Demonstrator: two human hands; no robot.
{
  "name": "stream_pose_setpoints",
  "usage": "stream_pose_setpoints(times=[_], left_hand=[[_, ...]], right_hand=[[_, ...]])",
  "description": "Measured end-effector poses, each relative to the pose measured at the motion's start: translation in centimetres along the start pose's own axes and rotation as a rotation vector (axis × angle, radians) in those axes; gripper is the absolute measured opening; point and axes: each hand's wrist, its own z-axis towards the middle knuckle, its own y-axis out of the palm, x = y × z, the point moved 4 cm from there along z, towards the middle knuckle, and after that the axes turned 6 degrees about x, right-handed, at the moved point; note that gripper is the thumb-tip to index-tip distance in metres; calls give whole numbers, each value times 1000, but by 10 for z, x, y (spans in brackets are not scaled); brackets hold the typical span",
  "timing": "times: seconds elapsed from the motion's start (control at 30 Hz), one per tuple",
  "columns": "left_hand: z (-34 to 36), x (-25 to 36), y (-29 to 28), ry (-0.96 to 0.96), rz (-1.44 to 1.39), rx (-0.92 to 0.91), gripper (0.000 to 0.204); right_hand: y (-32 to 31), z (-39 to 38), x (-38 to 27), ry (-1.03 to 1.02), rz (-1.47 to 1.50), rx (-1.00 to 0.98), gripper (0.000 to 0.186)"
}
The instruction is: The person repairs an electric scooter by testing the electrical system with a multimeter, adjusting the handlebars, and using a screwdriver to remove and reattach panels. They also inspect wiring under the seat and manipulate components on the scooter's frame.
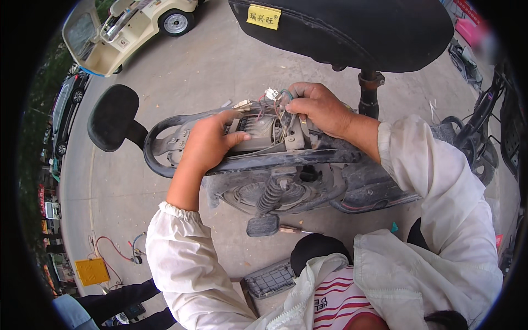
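Observation:
A dusty electric bike [298,159] has its rear frame opened, showing a finned metal controller box [262,127] among tangled thin wires. My left hand [212,140] curls over the box's left end, thumb on its top and fingers bent at the far edge. My right hand [314,109] pinches wires at the box's right, beside a white plug connector [271,94]. A paler connector [242,105] lies near my left fingertips. The black seat [341,30] is raised on its post above the opening.
A padded backrest [111,115] juts left. A screwdriver [290,229], plastic panel [268,279], yellow case [91,270] and hoses [110,242] lie on the pavement. A person's dark-clad legs [126,302] are at lower left. A cream cart [126,33] and parked car [70,110] stand beyond.

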Motion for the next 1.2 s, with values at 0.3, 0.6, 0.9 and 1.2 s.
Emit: stream_pose_setpoints(times=[0.3,0.6,0.9,1.2], left_hand=[[-19,-1,-16,-75,-341,-147,67],[-22,39,3,187,74,-104,58],[-22,31,23,196,158,48,52],[-26,38,11,16,378,-49,46]], right_hand=[[2,4,10,13,29,-2,20],[-3,7,2,-145,-122,26,19],[-20,-23,-2,-380,-243,274,21],[-187,-233,-8,-220,-102,363,19]])
